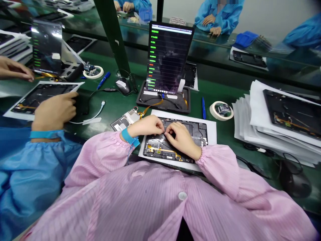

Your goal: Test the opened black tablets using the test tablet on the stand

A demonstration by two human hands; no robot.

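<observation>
Green workbench (220, 88) beneath a close two-handed pinch: left hand (146, 125) and right hand (182, 139) almost meeting, fingertips (162, 124) nearly closed on something too small to tell, over an opened tablet chassis (193, 129) on white paper (211, 134). Just left, a ribbon-linked circuit board (126, 121); right, a masking-tape roll (215, 115); far, a lit tablet (168, 57) in a black tray (184, 103).
</observation>
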